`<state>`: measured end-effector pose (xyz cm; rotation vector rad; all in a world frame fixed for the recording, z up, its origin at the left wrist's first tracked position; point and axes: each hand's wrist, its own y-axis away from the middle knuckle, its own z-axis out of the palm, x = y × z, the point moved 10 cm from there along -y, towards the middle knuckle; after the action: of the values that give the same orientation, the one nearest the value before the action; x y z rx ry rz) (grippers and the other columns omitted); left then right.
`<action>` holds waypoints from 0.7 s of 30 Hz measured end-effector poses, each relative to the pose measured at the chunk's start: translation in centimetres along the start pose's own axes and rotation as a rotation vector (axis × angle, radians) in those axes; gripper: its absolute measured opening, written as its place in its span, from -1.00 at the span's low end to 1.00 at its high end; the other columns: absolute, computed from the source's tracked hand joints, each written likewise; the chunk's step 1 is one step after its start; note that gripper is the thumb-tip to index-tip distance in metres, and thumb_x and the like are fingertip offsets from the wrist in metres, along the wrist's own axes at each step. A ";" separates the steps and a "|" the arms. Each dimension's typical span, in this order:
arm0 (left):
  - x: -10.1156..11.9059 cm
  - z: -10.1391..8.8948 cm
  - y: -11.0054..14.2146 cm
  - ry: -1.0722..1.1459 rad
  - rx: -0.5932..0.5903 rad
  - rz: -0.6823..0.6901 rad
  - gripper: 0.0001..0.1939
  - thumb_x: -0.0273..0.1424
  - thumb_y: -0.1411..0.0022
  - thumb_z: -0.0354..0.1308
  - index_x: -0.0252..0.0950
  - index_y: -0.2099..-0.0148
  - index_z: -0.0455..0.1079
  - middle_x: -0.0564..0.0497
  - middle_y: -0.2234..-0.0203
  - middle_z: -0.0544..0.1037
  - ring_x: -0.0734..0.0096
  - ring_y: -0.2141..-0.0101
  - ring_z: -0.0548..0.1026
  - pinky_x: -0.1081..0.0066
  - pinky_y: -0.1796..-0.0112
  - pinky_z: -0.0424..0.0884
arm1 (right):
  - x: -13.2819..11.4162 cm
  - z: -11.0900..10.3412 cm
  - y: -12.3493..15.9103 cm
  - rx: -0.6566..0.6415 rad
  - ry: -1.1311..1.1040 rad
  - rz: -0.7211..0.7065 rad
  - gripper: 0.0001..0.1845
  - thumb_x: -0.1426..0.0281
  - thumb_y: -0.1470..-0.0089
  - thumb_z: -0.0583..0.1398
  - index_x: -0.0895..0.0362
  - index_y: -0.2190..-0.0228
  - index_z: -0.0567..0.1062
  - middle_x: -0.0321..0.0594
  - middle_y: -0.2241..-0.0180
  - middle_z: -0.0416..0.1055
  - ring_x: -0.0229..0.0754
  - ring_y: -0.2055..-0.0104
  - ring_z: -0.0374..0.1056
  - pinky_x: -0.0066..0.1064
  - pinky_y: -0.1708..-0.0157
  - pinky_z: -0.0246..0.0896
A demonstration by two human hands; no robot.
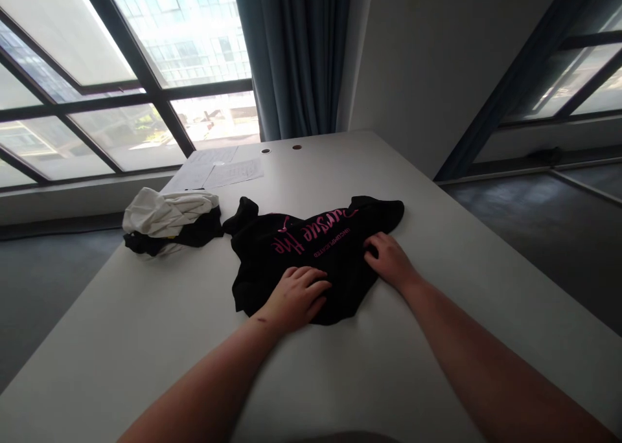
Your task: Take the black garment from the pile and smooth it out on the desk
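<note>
A black T-shirt [272,287] with pink lettering lies crumpled on the white table [160,359], its sleeves pointing to the far left and far right. My left hand [301,294] rests on the near part of the shirt, fingers slightly bent and apart on the cloth. At the right edge of the shirt is my right hand [391,260], its thumb and fingers closed on the fabric. The fingertips of that hand are partly lost against the dark cloth.
A pile of white and black clothes [168,213] sits at the table's left edge. Behind it lie sheets of paper [233,173]. Two round holes [265,151] are cut near the far edge. Beyond stand a blue curtain [296,61], windows and a wall [427,61].
</note>
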<state>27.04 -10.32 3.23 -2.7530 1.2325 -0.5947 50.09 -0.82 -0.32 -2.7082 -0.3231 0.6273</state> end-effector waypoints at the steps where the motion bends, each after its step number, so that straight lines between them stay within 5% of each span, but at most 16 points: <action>1: -0.7 -0.9 0.0 -0.038 0.045 -0.033 -0.67 -0.27 -0.45 0.09 -0.10 -0.19 0.48 -0.07 -0.18 0.53 0.14 -0.17 0.46 0.05 -0.19 0.34 | -0.3 0.0 -0.1 0.000 -0.001 -0.007 -0.86 0.43 -0.03 0.18 0.05 0.33 0.53 -0.09 0.24 0.48 0.06 0.13 0.40 -0.11 0.02 0.33; 6: -10.0 -5.9 2.7 -0.233 0.231 -0.378 -0.62 -0.28 -0.47 0.01 -0.13 -0.24 0.44 -0.11 -0.23 0.49 0.04 -0.23 0.41 -0.01 -0.24 0.30 | 0.3 -1.8 0.6 0.075 -0.137 0.053 -0.81 0.43 -0.06 0.15 0.03 0.26 0.52 -0.12 0.24 0.53 0.04 0.16 0.43 -0.15 0.05 0.35; 9: -15.2 -5.5 5.0 -0.279 0.073 -0.479 -0.52 -0.28 -0.45 0.01 -0.19 -0.34 0.36 -0.16 -0.32 0.40 -0.01 -0.28 0.37 -0.01 -0.24 0.34 | 3.1 -3.4 0.8 0.188 -0.177 0.207 -0.74 0.40 -0.10 0.13 0.04 0.16 0.51 -0.10 0.21 0.56 0.01 0.22 0.46 -0.19 0.12 0.36; 11: -16.2 -4.7 6.2 -0.311 -0.007 -0.513 -0.50 -0.25 -0.45 0.00 -0.22 -0.36 0.35 -0.22 -0.32 0.39 -0.02 -0.23 0.43 0.02 -0.20 0.39 | 4.6 -3.2 0.2 0.157 -0.171 0.232 -0.73 0.39 -0.09 0.13 0.05 0.16 0.52 -0.10 0.21 0.56 0.01 0.23 0.46 -0.18 0.14 0.35; 14: -13.3 -3.3 7.2 -0.402 -0.069 -0.542 -0.51 -0.21 -0.46 -0.02 -0.31 -0.29 0.41 -0.34 -0.17 0.50 -0.06 -0.06 0.56 0.02 -0.07 0.49 | 6.4 -1.8 -1.8 -0.027 -0.190 0.130 -0.74 0.36 -0.04 0.14 0.06 0.22 0.54 -0.13 0.22 0.56 0.01 0.20 0.47 -0.19 0.12 0.35; 18: -5.9 -0.6 7.6 -0.413 -0.250 -0.590 -0.55 -0.14 -0.46 -0.01 -0.39 0.07 0.55 -0.34 0.31 0.60 0.02 0.36 0.62 0.17 0.33 0.51 | 9.8 -1.4 -5.3 -0.144 -0.178 0.067 -0.73 0.31 -0.03 0.18 0.05 0.22 0.58 -0.20 0.23 0.58 -0.06 0.25 0.46 -0.25 0.18 0.33; 21: 1.0 0.8 6.0 -0.274 -0.398 -0.376 -0.62 -0.21 -0.44 0.03 -0.31 0.27 0.55 -0.24 0.46 0.58 0.06 0.46 0.58 0.21 0.43 0.45 | 11.6 -1.0 -9.4 -0.221 -0.109 0.033 -0.76 0.36 0.02 0.20 0.03 0.27 0.61 -0.26 0.25 0.60 -0.08 0.23 0.47 -0.29 0.16 0.31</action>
<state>23.76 -15.18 1.50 -3.2828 0.8541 0.0304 59.40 10.93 -0.42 -2.8998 -0.3972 0.7937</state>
